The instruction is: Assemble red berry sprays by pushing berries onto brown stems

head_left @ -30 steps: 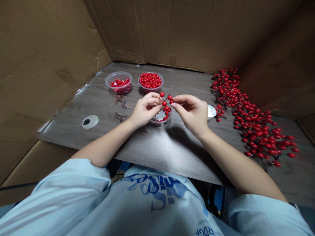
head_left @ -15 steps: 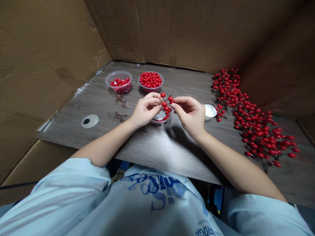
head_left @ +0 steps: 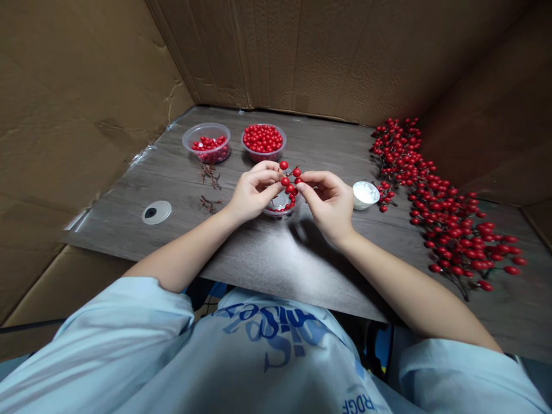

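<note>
Over a clear plastic tub at mid-table, my left hand pinches a small artificial berry branch whose twig carries several glossy red balls. My right hand has thumb and forefinger closed on a red berry at the right side of that branch. More red berries lie in the tub beneath, partly covered by my fingers. Just right of my right hand stands a small white cup with white matter inside.
Behind are two tubs of red berries, one part full, one heaped. Bare twigs lie left, near a round grommet. Finished-looking berry branches spread along the right. Cardboard walls enclose the table.
My right hand has shifted slightly left, its fingers closer in on the berry at the branch's right side. My left hand keeps its pinch, nearly still. More of the white cup shows.
</note>
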### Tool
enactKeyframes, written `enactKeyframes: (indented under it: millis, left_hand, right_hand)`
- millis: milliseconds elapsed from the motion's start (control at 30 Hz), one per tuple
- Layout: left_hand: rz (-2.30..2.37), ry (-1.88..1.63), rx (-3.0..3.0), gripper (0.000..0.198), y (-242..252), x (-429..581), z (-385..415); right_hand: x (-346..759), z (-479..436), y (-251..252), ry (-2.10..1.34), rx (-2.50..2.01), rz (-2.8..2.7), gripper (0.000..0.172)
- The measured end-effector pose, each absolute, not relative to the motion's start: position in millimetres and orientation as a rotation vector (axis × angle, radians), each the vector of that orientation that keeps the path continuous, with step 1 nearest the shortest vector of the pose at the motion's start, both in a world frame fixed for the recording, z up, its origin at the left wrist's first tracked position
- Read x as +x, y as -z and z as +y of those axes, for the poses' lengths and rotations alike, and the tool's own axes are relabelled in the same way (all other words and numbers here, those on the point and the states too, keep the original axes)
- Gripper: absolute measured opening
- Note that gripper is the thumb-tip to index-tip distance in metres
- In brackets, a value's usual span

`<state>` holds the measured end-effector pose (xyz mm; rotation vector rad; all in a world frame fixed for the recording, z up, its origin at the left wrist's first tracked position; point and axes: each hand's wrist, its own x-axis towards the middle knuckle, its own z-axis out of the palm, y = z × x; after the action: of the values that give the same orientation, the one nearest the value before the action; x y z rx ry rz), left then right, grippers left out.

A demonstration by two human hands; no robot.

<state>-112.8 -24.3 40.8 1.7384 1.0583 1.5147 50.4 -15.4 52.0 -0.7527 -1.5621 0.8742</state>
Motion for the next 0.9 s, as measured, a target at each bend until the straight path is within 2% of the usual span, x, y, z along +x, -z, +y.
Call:
enactKeyframes:
  millis: [633, 800, 900]
  left_hand:
    - [1.050, -1.521, 1.716, 0.018, -41.4, -111.4, -25.1]
    - [1.056, -1.544, 1.717, 0.018, -44.3, -114.0, -23.9]
    - [1.083, -1.538, 1.761, 0.018, -45.8, -115.8, -23.7]
  right_hand:
    - [49.9, -15.2, -52.7, -0.861, -0.748, -1.567, 0.004]
    - [51.7, -13.3, -53.3, -0.867, -0.737, -1.602, 0.013]
    - [52.2, -12.3, -50.9, -0.835, -0.781, -1.627, 0.011]
